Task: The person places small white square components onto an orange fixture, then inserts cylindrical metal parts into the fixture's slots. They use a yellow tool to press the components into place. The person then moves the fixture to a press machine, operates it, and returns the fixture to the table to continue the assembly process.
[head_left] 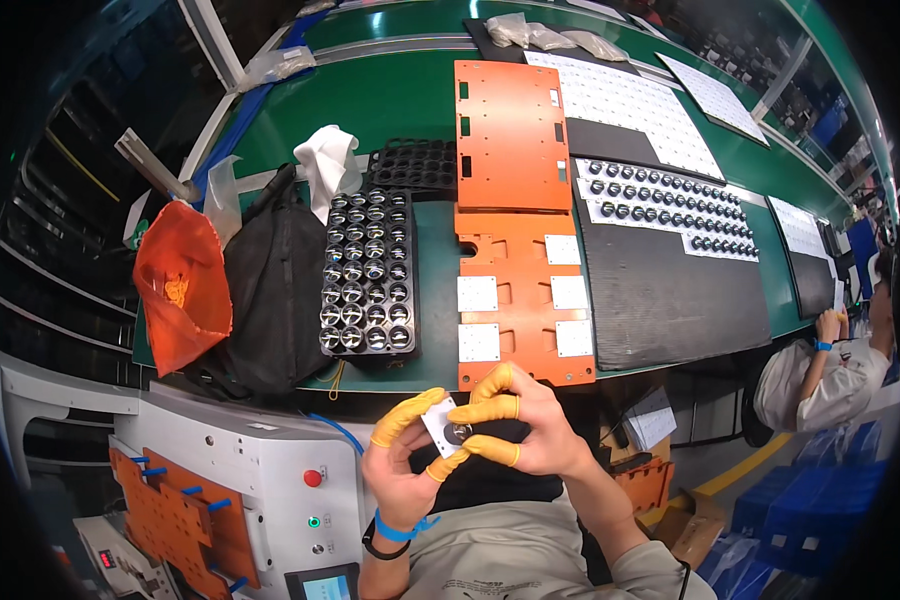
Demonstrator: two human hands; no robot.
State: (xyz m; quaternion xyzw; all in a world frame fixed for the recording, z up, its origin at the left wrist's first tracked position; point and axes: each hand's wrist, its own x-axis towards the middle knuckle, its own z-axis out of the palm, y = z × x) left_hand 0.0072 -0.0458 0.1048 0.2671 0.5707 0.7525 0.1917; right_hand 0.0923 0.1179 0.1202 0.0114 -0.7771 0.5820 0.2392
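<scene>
Close to my body, my left hand pinches a small white square plate between yellow-covered fingertips. My right hand, also in yellow finger covers, grips a dark round lens piece against that plate's face. Whether the two parts are joined cannot be made out. Just beyond my hands lies an orange fixture board bearing several white square plates. To its left stands a black tray filled with rows of shiny round lenses.
Right of the fixture, a black board carries white plates with lenses mounted in rows. An orange bag and a black bag sit at left. A machine with a red button stands nearby. Another person works at right.
</scene>
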